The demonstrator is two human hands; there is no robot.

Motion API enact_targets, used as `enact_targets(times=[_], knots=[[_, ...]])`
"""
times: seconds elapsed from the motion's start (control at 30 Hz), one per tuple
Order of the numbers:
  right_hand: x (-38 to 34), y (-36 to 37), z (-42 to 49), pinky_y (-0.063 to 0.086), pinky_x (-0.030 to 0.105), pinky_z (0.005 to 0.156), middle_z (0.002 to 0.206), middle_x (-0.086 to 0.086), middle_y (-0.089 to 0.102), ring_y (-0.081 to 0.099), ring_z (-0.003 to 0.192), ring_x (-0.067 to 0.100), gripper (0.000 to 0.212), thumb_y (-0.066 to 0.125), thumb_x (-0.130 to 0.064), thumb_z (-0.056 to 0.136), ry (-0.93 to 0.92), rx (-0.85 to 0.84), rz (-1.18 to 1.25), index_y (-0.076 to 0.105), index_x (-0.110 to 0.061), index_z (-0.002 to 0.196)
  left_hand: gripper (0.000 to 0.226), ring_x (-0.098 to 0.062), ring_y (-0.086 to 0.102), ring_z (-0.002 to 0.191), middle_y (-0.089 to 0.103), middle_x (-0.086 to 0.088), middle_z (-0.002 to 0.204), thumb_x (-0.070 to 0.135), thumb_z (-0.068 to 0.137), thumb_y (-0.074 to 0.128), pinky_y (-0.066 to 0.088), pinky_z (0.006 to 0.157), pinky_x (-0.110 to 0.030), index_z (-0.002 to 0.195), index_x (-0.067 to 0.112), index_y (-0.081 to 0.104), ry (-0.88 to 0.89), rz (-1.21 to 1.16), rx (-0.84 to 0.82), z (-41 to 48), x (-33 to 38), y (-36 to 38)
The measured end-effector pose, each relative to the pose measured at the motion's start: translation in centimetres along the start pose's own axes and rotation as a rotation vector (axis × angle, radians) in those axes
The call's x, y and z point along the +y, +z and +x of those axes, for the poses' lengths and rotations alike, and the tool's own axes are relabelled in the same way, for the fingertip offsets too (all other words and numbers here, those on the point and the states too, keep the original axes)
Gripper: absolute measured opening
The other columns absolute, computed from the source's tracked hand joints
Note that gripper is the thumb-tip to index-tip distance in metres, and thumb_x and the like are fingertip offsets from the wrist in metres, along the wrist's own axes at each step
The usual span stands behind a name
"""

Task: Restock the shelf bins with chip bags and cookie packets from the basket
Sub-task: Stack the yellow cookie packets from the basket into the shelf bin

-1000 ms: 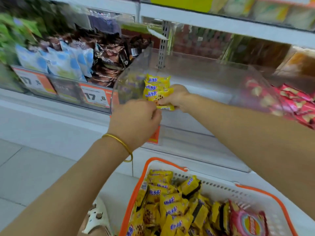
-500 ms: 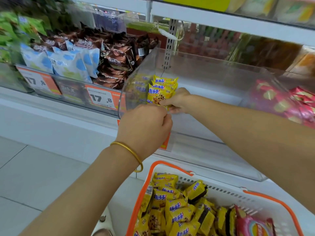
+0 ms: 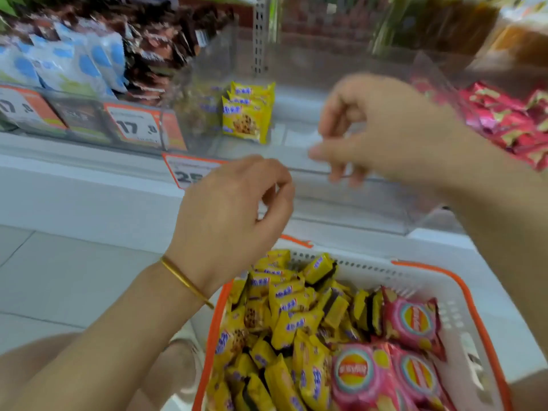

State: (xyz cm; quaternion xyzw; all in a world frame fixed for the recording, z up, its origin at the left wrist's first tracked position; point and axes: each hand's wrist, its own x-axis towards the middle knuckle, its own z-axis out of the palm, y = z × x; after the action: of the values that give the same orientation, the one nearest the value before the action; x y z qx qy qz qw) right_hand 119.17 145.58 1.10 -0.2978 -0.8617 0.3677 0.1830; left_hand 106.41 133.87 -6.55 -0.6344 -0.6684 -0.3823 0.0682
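A few yellow cookie packets stand upright at the left end of a clear shelf bin. My left hand hovers in front of the bin, above the basket, fingers loosely curled and holding nothing. My right hand is higher and to the right, blurred, fingers apart and empty. The white basket with an orange rim sits below, holding several yellow cookie packets on the left and pink chip bags on the right.
Pink chip bags fill the bin to the right. Blue-and-white bags and brown packets fill bins at left, behind orange price tags. Grey tiled floor lies at left.
Both hands have let go of the yellow cookie packets, which now stand in the bin, and have drawn back toward the basket. The view has tilted down.
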Motion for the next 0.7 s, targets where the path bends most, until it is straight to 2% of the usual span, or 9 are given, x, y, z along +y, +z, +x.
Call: enact_targets(times=[0.07, 0.1, 0.17, 0.23, 0.3, 0.4, 0.53, 0.7], knots=[[2.9, 1.9, -4.5, 0.046, 0.023, 0.038, 0.062, 0.013, 0.064, 0.058, 0.039, 0.01, 0.015, 0.07, -0.006, 0.082, 0.122, -0.218, -0.021, 0.055, -0.009, 0.079, 0.023, -0.006, 0.037, 0.064, 0.05, 0.012, 0.069, 0.037, 0.085, 0.043, 0.03, 0.05, -0.019, 0.079, 0.025, 0.061, -0.06, 0.093, -0.182, -2.0, 0.6, 1.3], [4.7, 3.9, -5.9, 0.048, 0.024, 0.043, 0.068, 0.015, 0.067, 0.062, 0.046, 0.014, 0.011, 0.068, -0.008, 0.083, 0.22, -0.338, -0.045, 0.057, -0.009, 0.083, 0.022, -0.007, 0.04, 0.066, 0.051, 0.012, 0.072, 0.036, 0.088, 0.044, 0.034, 0.052, -0.022, 0.081, 0.026, 0.062, -0.087, 0.13, -0.275, -2.7, 0.5, 2.0], [9.3, 8.2, -6.9, 0.051, 0.028, 0.062, 0.094, 0.015, 0.068, 0.067, 0.077, 0.022, 0.014, 0.067, -0.014, 0.086, 0.371, -0.491, -0.18, 0.059, -0.012, 0.097, 0.018, -0.012, 0.052, 0.079, 0.06, 0.01, 0.086, 0.033, 0.092, 0.046, 0.043, 0.064, -0.03, 0.089, 0.027, 0.063, -0.143, 0.153, -0.408, -3.4, 0.2, 3.0], [14.2, 12.2, -7.3, 0.043, 0.026, 0.077, 0.118, 0.006, 0.06, 0.058, 0.103, 0.02, 0.027, 0.068, -0.019, 0.085, 0.346, -0.55, -0.299, 0.06, -0.016, 0.111, 0.016, -0.018, 0.056, 0.089, 0.063, 0.005, 0.095, 0.029, 0.092, 0.047, 0.048, 0.072, -0.035, 0.09, 0.027, 0.062, -0.174, 0.171, -0.501, -3.7, -0.3, 4.0], [16.9, 14.7, -7.7, 0.037, 0.023, 0.079, 0.122, 0.003, 0.054, 0.054, 0.11, 0.019, 0.028, 0.068, -0.021, 0.086, 0.28, -0.541, -0.347, 0.06, -0.016, 0.112, 0.015, -0.02, 0.057, 0.087, 0.063, 0.003, 0.093, 0.027, 0.093, 0.046, 0.048, 0.07, -0.035, 0.089, 0.026, 0.061, -0.159, 0.216, -0.558, -4.2, -0.8, 5.1], [18.5, 16.4, -8.3, 0.039, 0.024, 0.075, 0.115, 0.004, 0.054, 0.057, 0.103, 0.02, 0.025, 0.069, -0.021, 0.085, 0.213, -0.455, -0.399, 0.06, -0.015, 0.108, 0.018, -0.017, 0.055, 0.083, 0.062, 0.004, 0.092, 0.028, 0.095, 0.044, 0.046, 0.067, -0.032, 0.092, 0.024, 0.061, -0.154, 0.252, -0.643, -4.9, -1.4, 6.3], [19.0, 16.4, -8.8, 0.039, 0.026, 0.071, 0.111, 0.002, 0.045, 0.051, 0.091, 0.017, 0.036, 0.071, -0.029, 0.082, 0.162, -0.525, -0.438, 0.059, -0.015, 0.113, 0.022, -0.014, 0.057, 0.09, 0.063, 0.007, 0.102, 0.031, 0.096, 0.042, 0.05, 0.075, -0.034, 0.104, 0.027, 0.062, -0.12, 0.267, -0.803, -5.3, -1.4, 7.2], [18.9, 15.6, -9.0, 0.039, 0.031, 0.074, 0.104, -0.002, 0.048, 0.047, 0.101, 0.018, 0.038, 0.067, -0.041, 0.082, 0.085, -0.492, -0.516, 0.061, -0.021, 0.114, 0.025, -0.012, 0.055, 0.095, 0.061, 0.005, 0.11, 0.036, 0.094, 0.048, 0.05, 0.084, -0.034, 0.115, 0.028, 0.06, -0.125, 0.232, -0.928, -5.2, -1.1, 8.1]])
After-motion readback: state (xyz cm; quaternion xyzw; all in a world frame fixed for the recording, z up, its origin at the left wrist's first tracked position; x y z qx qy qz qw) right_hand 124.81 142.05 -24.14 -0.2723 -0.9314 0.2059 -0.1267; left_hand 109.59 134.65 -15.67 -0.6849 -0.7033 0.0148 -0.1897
